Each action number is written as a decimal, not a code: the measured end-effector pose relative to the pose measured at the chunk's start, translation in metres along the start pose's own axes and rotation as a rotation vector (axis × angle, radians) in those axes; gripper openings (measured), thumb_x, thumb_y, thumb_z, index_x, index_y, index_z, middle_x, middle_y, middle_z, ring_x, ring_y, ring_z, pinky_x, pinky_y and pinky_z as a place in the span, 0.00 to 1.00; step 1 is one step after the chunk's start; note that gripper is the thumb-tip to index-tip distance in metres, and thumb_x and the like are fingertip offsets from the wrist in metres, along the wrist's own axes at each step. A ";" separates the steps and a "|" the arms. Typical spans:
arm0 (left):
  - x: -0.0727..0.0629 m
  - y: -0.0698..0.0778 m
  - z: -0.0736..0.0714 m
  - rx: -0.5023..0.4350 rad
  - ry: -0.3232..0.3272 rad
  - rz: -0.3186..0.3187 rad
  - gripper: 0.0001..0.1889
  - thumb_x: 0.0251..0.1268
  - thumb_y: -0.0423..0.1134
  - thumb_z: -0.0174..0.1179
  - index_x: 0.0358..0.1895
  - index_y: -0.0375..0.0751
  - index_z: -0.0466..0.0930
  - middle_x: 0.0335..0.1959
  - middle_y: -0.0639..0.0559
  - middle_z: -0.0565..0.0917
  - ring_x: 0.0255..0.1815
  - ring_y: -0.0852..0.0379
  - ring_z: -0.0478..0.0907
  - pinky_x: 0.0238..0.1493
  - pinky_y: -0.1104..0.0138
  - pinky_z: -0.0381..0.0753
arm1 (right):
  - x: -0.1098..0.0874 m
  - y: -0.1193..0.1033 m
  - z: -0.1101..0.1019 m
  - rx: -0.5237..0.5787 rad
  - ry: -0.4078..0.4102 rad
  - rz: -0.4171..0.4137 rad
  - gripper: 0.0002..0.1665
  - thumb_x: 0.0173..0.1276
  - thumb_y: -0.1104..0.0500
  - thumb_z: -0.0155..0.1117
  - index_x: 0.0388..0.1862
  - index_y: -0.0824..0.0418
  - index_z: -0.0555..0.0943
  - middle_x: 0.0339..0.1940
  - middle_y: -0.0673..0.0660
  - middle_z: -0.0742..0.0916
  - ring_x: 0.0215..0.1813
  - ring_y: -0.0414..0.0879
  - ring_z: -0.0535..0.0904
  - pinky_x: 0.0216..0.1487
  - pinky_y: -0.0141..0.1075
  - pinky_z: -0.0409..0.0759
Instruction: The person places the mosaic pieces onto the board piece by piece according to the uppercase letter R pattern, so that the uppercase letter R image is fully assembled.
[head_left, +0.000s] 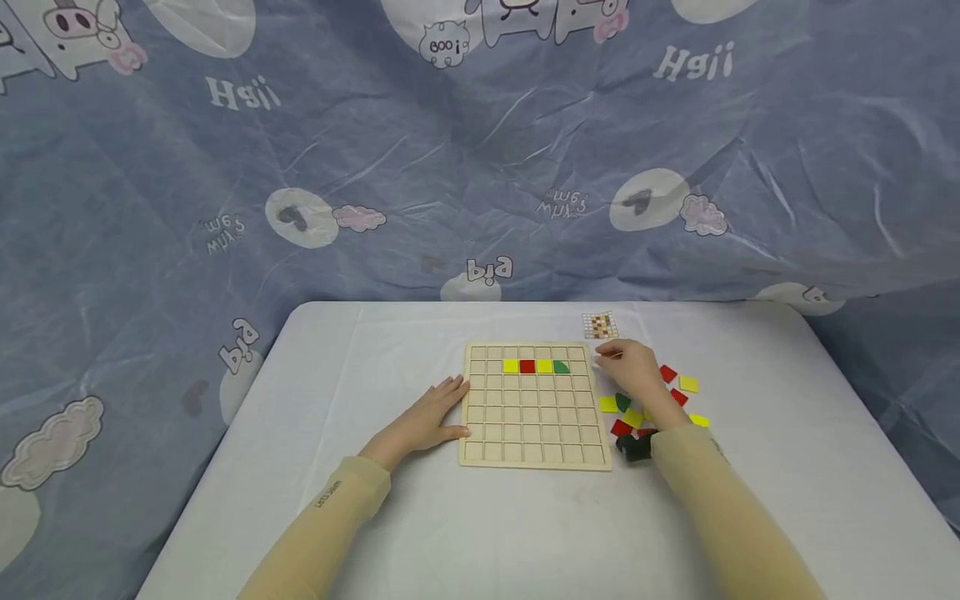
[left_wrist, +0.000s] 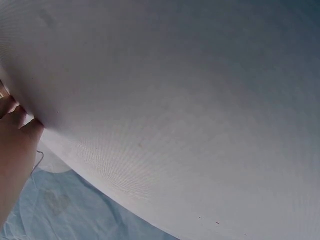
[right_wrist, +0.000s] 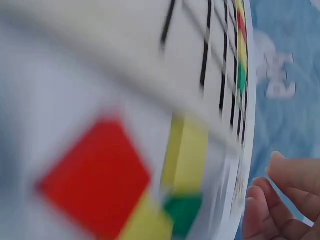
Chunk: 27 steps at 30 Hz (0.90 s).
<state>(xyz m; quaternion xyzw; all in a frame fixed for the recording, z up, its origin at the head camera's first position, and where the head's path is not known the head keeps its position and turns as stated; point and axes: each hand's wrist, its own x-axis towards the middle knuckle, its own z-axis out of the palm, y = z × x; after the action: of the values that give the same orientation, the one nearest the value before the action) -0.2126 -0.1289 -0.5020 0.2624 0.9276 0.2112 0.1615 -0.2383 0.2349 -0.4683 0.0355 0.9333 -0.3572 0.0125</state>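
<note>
A pale wooden grid board (head_left: 534,423) lies flat on the table. In its second row from the back sit a yellow square tile (head_left: 511,367), a red tile (head_left: 527,367), another yellow tile (head_left: 544,367) and a green round-edged tile (head_left: 561,367), side by side. My left hand (head_left: 429,417) rests against the board's left edge with fingers and thumb spread. Just off the board's back right corner hovers my right hand (head_left: 630,367). Its thumb (right_wrist: 295,172) and bent fingers stand a little apart in the right wrist view, with nothing visible between them.
Loose red, yellow and green tiles (head_left: 621,427) lie scattered right of the board, partly hidden under the right forearm. A black object (head_left: 636,447) is at the right wrist. Behind the board lies a small printed pattern card (head_left: 600,325). A patterned blue-grey cloth (head_left: 420,167) hangs behind the white table.
</note>
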 end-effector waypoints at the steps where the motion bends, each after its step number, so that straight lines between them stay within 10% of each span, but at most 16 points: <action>1: 0.000 0.000 0.000 -0.004 0.000 -0.001 0.44 0.67 0.56 0.60 0.79 0.41 0.50 0.81 0.44 0.48 0.82 0.46 0.42 0.81 0.51 0.44 | 0.000 0.006 -0.005 -0.004 0.010 0.013 0.19 0.71 0.58 0.61 0.55 0.68 0.82 0.51 0.68 0.85 0.48 0.58 0.82 0.45 0.45 0.83; 12: -0.003 -0.002 0.002 -0.002 0.002 -0.011 0.44 0.66 0.56 0.60 0.79 0.42 0.50 0.81 0.45 0.48 0.82 0.46 0.42 0.81 0.51 0.43 | -0.003 0.046 -0.029 -0.039 -0.006 0.255 0.23 0.72 0.58 0.61 0.61 0.70 0.77 0.61 0.72 0.78 0.52 0.62 0.73 0.60 0.53 0.79; 27: 0.000 -0.002 0.003 0.004 0.008 -0.007 0.45 0.66 0.57 0.60 0.79 0.43 0.50 0.81 0.47 0.48 0.83 0.47 0.42 0.82 0.51 0.43 | -0.006 0.048 -0.026 -0.073 0.021 0.267 0.24 0.65 0.58 0.69 0.55 0.72 0.78 0.47 0.69 0.81 0.42 0.58 0.73 0.42 0.40 0.78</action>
<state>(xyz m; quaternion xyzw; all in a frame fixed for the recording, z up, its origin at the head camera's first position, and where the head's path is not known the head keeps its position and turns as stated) -0.2122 -0.1292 -0.5051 0.2589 0.9296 0.2098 0.1578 -0.2290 0.2878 -0.4810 0.1625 0.9328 -0.3177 0.0514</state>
